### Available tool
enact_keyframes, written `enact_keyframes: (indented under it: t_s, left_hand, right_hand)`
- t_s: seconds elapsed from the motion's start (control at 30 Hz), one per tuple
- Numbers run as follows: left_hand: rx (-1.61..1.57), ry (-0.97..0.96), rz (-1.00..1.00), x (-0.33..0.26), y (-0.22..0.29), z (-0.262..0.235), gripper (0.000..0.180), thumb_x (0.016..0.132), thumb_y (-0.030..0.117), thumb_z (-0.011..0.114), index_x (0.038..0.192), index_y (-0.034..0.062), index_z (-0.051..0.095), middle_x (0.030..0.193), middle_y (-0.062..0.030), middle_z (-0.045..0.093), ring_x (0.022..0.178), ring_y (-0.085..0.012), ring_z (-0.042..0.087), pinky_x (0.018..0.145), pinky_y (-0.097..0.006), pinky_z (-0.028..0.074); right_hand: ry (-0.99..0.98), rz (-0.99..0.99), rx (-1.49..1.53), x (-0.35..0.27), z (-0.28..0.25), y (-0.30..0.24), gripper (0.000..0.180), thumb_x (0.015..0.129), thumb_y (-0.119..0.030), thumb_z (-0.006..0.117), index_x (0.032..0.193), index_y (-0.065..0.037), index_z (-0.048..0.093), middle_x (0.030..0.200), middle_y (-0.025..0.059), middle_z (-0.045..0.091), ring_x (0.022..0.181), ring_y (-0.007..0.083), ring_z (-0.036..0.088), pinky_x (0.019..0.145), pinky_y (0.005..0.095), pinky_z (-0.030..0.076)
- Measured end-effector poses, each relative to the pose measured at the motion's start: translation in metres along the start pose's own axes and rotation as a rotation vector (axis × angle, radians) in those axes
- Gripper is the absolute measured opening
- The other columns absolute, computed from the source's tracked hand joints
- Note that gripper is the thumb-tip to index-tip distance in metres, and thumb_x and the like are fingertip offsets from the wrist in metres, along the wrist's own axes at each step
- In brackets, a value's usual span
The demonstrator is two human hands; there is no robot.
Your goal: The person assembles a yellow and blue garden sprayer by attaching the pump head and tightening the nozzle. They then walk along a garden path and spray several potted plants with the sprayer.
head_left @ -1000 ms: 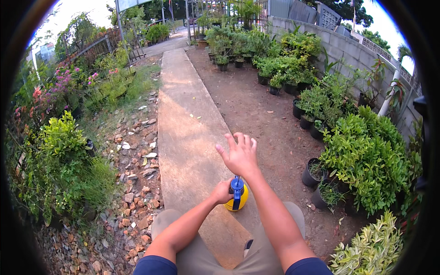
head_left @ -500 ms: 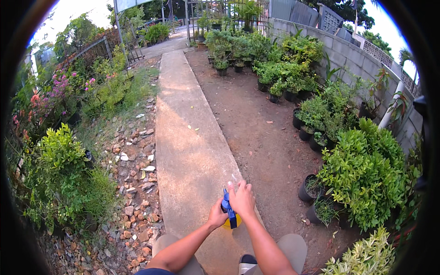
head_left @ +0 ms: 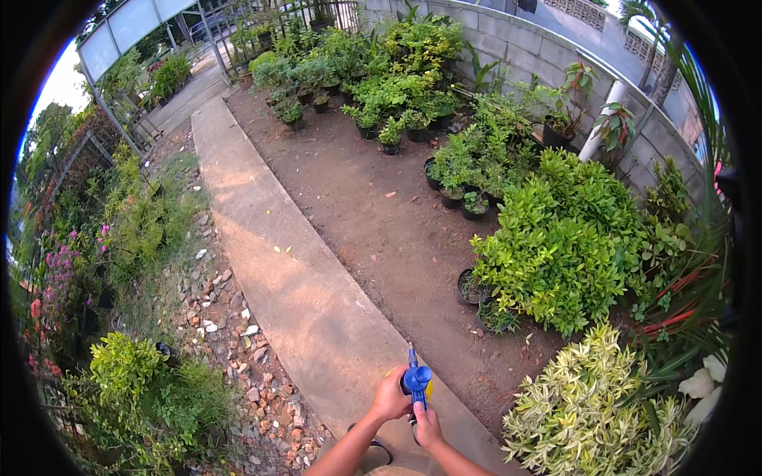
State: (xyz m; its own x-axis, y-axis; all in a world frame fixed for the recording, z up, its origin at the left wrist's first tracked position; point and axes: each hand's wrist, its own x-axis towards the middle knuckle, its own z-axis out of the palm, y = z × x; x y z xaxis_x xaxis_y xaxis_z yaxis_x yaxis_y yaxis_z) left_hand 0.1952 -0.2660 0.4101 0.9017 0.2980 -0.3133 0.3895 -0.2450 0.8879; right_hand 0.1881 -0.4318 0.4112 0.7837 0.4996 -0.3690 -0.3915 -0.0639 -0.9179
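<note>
In front of my lap I hold a hand pump sprayer [head_left: 416, 378] with a blue head and a thin nozzle pointing away from me. A sliver of its yellow body shows at the right of the head. My left hand [head_left: 390, 397] is wrapped round its left side. My right hand [head_left: 429, 426] grips the blue handle part at the near end, its thumb lying along it. Most of the sprayer's body is hidden under the head and my fingers.
The sprayer is above a concrete path [head_left: 294, 278]. Broken stones [head_left: 238, 357] line its left side. To the right lie bare soil [head_left: 341, 190], a large green shrub [head_left: 563, 238] and a cream-and-green leafed plant [head_left: 595, 404]. Potted plants [head_left: 389, 131] stand before a block wall [head_left: 524, 40].
My view has turned to the right. My right hand has moved from beside the nozzle, fingers raised, down to the sprayer's near handle. My left hand still holds the sprayer.
</note>
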Motion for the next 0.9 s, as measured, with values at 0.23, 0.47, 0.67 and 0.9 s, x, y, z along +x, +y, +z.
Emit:
enact_keyframes:
  t_s: [0.23, 0.47, 0.67, 0.9]
  left_hand:
    - [0.159, -0.421, 0.586, -0.037, 0.258, 0.014, 0.078, 0.090, 0.013, 0.080, 0.158, -0.0002, 0.044, 0.147, -0.0287, 0.060, 0.138, -0.0429, 0.060, 0.122, -0.047, 0.045]
    - [0.326, -0.725, 0.324, -0.064, 0.364, -0.025, 0.062, 0.107, 0.035, 0.068, 0.155, -0.0008, 0.053, 0.154, -0.0245, 0.060, 0.142, -0.0409, 0.059, 0.119, -0.047, 0.047]
    - [0.341, -0.732, 0.268, -0.101, 0.397, -0.036, 0.056, 0.110, 0.040, 0.065, 0.153, 0.0045, 0.058, 0.151, -0.0204, 0.064, 0.139, -0.0354, 0.062, 0.115, -0.047, 0.051]
    - [0.190, -0.659, 0.214, -0.133, 0.400, -0.029, 0.056, 0.110, 0.040, 0.067, 0.151, 0.0043, 0.059, 0.147, -0.0181, 0.068, 0.135, -0.0330, 0.066, 0.112, -0.045, 0.053]
  right_hand:
    - [0.267, -0.068, 0.278, -0.120, -0.049, -0.198, 0.055, 0.116, -0.052, 0.045, 0.090, -0.005, 0.058, 0.070, 0.0021, 0.055, 0.060, 0.0121, 0.053, 0.059, 0.0303, 0.045]
    - [0.362, -0.001, 0.238, -0.174, -0.149, -0.285, 0.051, 0.116, -0.046, 0.048, 0.083, -0.008, 0.054, 0.061, -0.0005, 0.048, 0.049, 0.0088, 0.045, 0.048, 0.0266, 0.037]
    - [0.309, 0.021, 0.097, -0.196, -0.192, -0.309, 0.049, 0.116, -0.045, 0.050, 0.083, -0.009, 0.055, 0.061, -0.0034, 0.048, 0.049, 0.0070, 0.044, 0.047, 0.0260, 0.036]
    - [0.304, 0.021, 0.051, -0.186, -0.188, -0.328, 0.048, 0.116, -0.044, 0.050, 0.082, -0.010, 0.055, 0.061, -0.0030, 0.049, 0.049, 0.0073, 0.044, 0.047, 0.0261, 0.037]
